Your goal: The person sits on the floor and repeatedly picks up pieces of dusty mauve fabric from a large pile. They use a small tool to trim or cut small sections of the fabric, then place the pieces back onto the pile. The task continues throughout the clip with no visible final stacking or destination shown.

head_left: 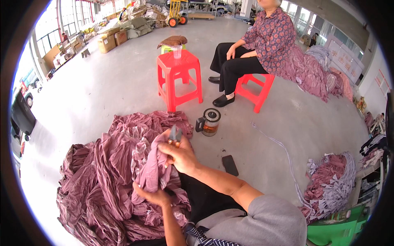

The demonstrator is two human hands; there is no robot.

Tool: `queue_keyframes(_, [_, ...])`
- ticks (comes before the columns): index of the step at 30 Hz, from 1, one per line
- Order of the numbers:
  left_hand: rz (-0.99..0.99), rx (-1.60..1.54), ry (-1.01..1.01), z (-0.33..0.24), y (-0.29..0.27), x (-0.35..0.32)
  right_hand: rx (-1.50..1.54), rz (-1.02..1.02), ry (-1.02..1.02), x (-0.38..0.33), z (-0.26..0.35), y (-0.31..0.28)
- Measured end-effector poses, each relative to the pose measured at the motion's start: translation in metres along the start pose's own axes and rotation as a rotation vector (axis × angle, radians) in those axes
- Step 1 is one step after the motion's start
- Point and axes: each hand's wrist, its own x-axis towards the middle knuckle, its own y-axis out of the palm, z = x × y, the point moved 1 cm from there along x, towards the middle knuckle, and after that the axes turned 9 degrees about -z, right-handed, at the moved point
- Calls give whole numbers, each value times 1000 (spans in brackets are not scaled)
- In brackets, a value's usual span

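Note:
A large heap of crumpled mauve fabric (102,172) lies in front of me on the left, its lower folds against my legs. My right hand (182,158) is closed around a raised strip of it, with small thread snips (175,134) in the same grip. The snips' grey blades point up and away from me, somewhat blurred. Lower down, my left hand (155,197) pinches the same strip from its near side, fingers partly hidden by cloth. Between both hands the cloth (150,174) hangs folded, its paler patterned side partly showing.
Ahead stand a red stool (179,61) with a clear plastic cup (177,52) and a glass teapot (211,122) on the floor. A dark phone (230,165) lies nearby. Another person (266,41) sits on a red stool at right. Tied fabric strips (328,184) lie right.

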Motion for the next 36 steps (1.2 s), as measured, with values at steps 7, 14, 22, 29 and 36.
queue_keyframes(7, [173,200,-740,152,-122,-13,46,-86,-13,4,-9,-4])
queue_keyframes(14, [404,-850,-878,-19,-96,81,-243,378,253,-20,-81,-29])
queue_keyframes(22, [393,-823,-859,-42,-95,77,-1147,668,361,-122,-190,-32])
queue_keyframes(29, [253,-541,-608,-23,-127,118,-1316,553,-1006,102,-66,32])
queue_keyframes(36, [339,-38,-379,27,-122,41,-1440,139,-920,168,-149,15])
